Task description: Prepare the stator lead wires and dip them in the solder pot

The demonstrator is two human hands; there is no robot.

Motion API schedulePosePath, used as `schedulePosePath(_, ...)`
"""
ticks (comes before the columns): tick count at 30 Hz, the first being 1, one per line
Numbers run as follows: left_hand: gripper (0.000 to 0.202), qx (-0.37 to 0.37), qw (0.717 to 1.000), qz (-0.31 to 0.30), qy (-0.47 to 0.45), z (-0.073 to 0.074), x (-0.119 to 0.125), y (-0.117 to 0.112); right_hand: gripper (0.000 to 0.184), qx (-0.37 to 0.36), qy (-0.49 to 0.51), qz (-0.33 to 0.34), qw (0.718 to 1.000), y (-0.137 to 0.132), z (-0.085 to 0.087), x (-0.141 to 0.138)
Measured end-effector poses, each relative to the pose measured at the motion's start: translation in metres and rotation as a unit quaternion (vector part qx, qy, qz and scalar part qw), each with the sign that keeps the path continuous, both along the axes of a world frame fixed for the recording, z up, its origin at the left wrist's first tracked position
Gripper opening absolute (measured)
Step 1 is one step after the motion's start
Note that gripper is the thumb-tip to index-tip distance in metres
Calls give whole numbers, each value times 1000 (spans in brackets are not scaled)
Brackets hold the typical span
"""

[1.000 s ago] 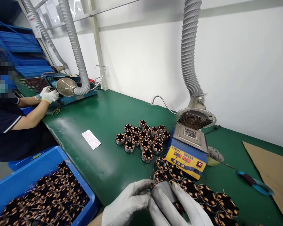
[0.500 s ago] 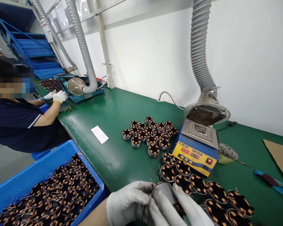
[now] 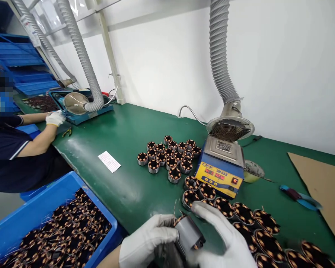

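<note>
1. The green bench (image 3: 134, 141): its smooth top could let a dropped piece roll, were your grip lost near the front edge.
2. The blue bin (image 3: 53, 197), left: wound pieces lie heaped within; their projecting wires could snag one another if one were pulled out carelessly.
3. The blue-and-yellow unit (image 3: 217, 169): its display is lit; should its top plate be hot, a straying glove could scorch.
4. The standing wound rings (image 3: 243, 213), beside your right hand: a sideways sweep could topple them.
5. The wound cylinder (image 3: 189, 233), tilted between your hands: your left hand (image 3: 149, 240) pinches its near-left end; your right hand (image 3: 226, 238) spreads wide, its contact blurred. One-sided support could let it slip.
6. The thin leads (image 3: 175, 208), upright beside your left fingertips: a shifting thumb could bend them.
</note>
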State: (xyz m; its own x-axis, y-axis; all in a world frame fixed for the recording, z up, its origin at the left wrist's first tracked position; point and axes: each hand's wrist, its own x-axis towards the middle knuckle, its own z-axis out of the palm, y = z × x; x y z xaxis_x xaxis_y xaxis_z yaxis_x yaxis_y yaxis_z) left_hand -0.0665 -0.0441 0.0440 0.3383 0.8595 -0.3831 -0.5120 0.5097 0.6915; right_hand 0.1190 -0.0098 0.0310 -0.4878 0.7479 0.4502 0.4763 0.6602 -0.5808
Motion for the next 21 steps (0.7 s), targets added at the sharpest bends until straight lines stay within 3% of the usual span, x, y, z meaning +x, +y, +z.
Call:
schedulePosePath(2, 39, 3, 1000, 10, 8, -1, 1, 0, 48, -166, 67, -3, 984, 1, -1, -5)
schedulePosePath(4, 42, -3, 1000, -11, 21, -3, 0, -1, 45, -279, 131, 25, 951, 4, 3, -11)
schedulePosePath(9, 38, -49, 997, 31, 51, -10, -7, -6, 42, -418, 190, 82, 885, 16, 25, -29)
schedulePosePath(12, 32, -51, 997, 8, 56, -11, -7, -9, 30, -497, 185, 83, 843, 15, 29, -41)
schedulePosePath(16, 33, -50, 998, -5, 46, -7, -4, -10, 29, -530, 282, 29, 799, 15, 25, -45)
schedulePosePath(21, 39, -87, 994, 17, 65, -6, -14, -14, 26, -392, 511, -73, 761, 30, 31, -23)
